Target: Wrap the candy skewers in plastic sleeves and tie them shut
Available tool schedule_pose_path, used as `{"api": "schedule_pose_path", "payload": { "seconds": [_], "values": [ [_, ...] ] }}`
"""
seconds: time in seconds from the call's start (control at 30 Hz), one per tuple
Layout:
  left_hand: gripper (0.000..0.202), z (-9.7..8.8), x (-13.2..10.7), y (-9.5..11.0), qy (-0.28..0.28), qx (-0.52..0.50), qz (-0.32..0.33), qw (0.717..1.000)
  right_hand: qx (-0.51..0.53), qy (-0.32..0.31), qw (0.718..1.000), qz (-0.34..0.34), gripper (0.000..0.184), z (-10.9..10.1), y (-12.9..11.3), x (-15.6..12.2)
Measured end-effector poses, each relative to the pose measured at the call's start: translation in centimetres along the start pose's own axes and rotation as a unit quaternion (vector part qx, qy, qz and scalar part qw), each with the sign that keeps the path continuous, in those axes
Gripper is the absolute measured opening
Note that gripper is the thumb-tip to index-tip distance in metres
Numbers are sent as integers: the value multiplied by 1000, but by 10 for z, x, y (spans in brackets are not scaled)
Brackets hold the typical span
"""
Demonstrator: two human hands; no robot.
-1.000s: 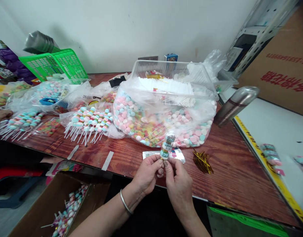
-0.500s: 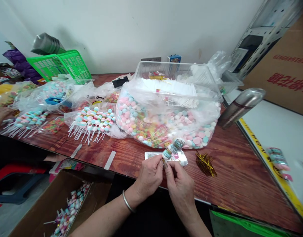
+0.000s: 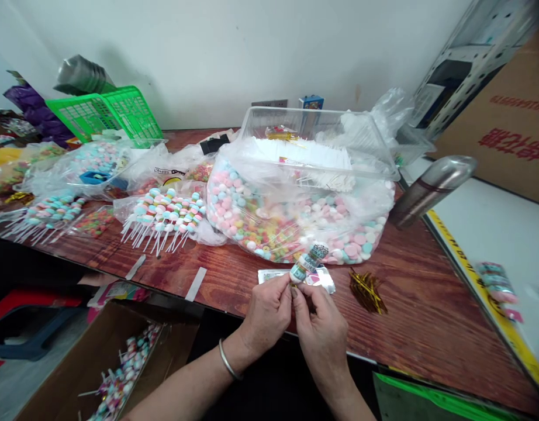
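Note:
My left hand [image 3: 266, 313] and my right hand [image 3: 321, 331] meet at the table's front edge, both pinched on the lower end of a wrapped candy skewer [image 3: 307, 262]. The skewer is a short stack of pastel sweets in a clear printed sleeve and tilts up to the right. Under it lies a small pile of flat wrappers [image 3: 318, 279]. A bundle of gold twist ties [image 3: 366, 289] lies just right of my hands. Behind stands a big clear bag of loose pastel candies [image 3: 296, 216].
Finished candy skewers [image 3: 166, 217] lie in a heap at the left, more [image 3: 48, 213] further left. A cardboard box [image 3: 116, 374] with skewers sits below the table. A steel flask [image 3: 429, 190] leans at the right. Green basket [image 3: 105, 114] at back left; wrapped sweets [image 3: 493, 280] on the white surface.
The skewer tipped from upright to leaning right and lower. My hands stayed at the table edge. Another person's hand at the far left is gone from view.

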State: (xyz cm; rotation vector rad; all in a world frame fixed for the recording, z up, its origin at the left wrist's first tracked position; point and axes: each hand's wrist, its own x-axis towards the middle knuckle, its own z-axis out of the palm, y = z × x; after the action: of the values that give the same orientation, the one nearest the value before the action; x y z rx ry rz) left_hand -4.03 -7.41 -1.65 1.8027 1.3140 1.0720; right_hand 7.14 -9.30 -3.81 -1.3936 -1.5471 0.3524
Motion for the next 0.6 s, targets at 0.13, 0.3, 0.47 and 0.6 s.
{"api": "schedule_pose_path", "payload": {
  "seconds": [0.13,0.3,0.47,0.6],
  "values": [
    [22,-2,1,1,-29,-64,-17,997,-16,23,1000,-6,12,-3,-1,3],
    [37,-12,10,10,-148,-442,-99,879,-43,9,994,-99,5,-14,-8,8],
    [79,-35,13,21,-150,-545,-126,816,-79,-25,983,-166,5,-27,-9,13],
    [72,-47,7,16,-191,-269,-47,943,-103,17,979,-178,4,-38,-10,18]
  ]
}}
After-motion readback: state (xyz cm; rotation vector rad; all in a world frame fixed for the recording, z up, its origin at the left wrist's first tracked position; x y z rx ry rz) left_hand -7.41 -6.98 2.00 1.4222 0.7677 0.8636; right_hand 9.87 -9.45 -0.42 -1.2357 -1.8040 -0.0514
